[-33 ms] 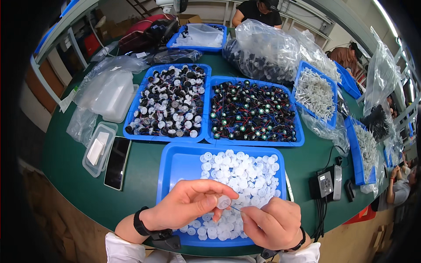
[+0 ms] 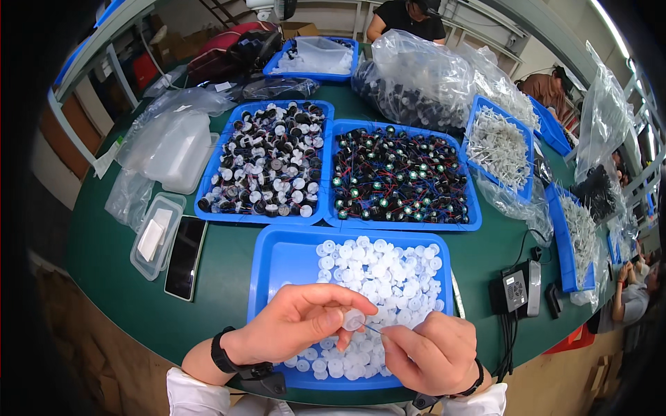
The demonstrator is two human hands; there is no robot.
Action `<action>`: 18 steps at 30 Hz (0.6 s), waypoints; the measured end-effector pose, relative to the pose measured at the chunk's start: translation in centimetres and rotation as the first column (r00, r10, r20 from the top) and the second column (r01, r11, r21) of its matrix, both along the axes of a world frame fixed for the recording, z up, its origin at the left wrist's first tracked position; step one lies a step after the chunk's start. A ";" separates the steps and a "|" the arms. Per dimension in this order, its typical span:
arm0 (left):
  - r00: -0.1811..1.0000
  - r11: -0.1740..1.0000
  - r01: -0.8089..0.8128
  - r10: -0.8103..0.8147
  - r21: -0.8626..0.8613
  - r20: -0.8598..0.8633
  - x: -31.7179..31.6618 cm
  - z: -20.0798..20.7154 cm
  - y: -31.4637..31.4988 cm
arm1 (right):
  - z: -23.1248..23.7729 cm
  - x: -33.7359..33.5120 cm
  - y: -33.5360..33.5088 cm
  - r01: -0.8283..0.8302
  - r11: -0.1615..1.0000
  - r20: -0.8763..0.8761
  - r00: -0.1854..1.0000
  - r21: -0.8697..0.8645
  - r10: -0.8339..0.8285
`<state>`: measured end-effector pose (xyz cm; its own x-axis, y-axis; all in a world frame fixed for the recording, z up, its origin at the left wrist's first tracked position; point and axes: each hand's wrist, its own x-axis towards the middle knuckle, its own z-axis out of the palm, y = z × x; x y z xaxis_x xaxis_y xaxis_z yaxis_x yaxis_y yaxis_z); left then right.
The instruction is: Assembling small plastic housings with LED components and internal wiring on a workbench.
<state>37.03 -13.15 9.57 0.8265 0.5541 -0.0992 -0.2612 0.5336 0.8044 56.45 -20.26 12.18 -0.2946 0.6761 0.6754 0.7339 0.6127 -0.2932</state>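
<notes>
My left hand [image 2: 305, 315] pinches a small round translucent plastic cap [image 2: 353, 319] between thumb and fingers. Closed on a thin dark wire-like piece [image 2: 372, 329], my right hand [image 2: 433, 352] holds it so that its far end meets the cap. Whether the piece goes into the cap or only touches it, I cannot tell. Both hands are above a blue tray [image 2: 284, 241], where many similar white caps [image 2: 381, 267] lie in a loose heap. The hands hide part of that heap.
Behind stand a blue tray of black-and-white parts [image 2: 270, 159] and another of wired black parts [image 2: 399, 177]. A phone [image 2: 185, 258] and a clear plastic box [image 2: 158, 236] lie left. Right are a black power adapter [image 2: 513, 291] and trays of white pieces [image 2: 497, 149]. A person [image 2: 409, 21] sits opposite.
</notes>
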 end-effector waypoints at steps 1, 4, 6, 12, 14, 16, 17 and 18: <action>1.000 1.000 -0.001 0.001 -0.005 -0.004 0.0 0.0 0.0 | 0.0 0.0 0.0 0.022 1.000 0.000 1.000 -0.006 -0.022; 1.000 1.000 0.004 -0.004 0.012 0.031 0.1 -0.4 -0.1 | 0.1 0.0 0.0 0.014 1.000 0.004 1.000 -0.009 -0.014; 1.000 1.000 0.004 -0.004 -0.001 0.006 0.1 -0.1 0.0 | 0.0 0.0 0.0 0.013 1.000 -0.004 1.000 -0.015 -0.013; 1.000 1.000 -0.001 0.001 -0.021 -0.004 0.0 -0.1 -0.1 | -0.3 0.0 0.0 -0.006 1.000 -0.020 1.000 0.002 0.006; 1.000 1.000 -0.002 0.002 -0.021 0.001 0.0 -0.2 -0.2 | -0.3 -0.1 0.1 -0.003 1.000 -0.022 1.000 -0.006 0.003; 1.000 1.000 -0.010 0.010 -0.010 -0.004 -0.1 -0.2 -0.2 | -0.3 -0.1 0.1 0.012 1.000 -0.009 1.000 -0.006 -0.012; 1.000 1.000 -0.010 0.010 -0.011 -0.005 -0.1 -0.2 -0.2 | -0.3 -0.1 0.1 0.012 1.000 -0.010 1.000 -0.007 -0.012; 1.000 1.000 -0.009 0.009 -0.010 0.002 -0.1 -0.2 -0.2 | -0.4 -0.1 0.0 0.015 1.000 -0.011 1.000 -0.009 -0.015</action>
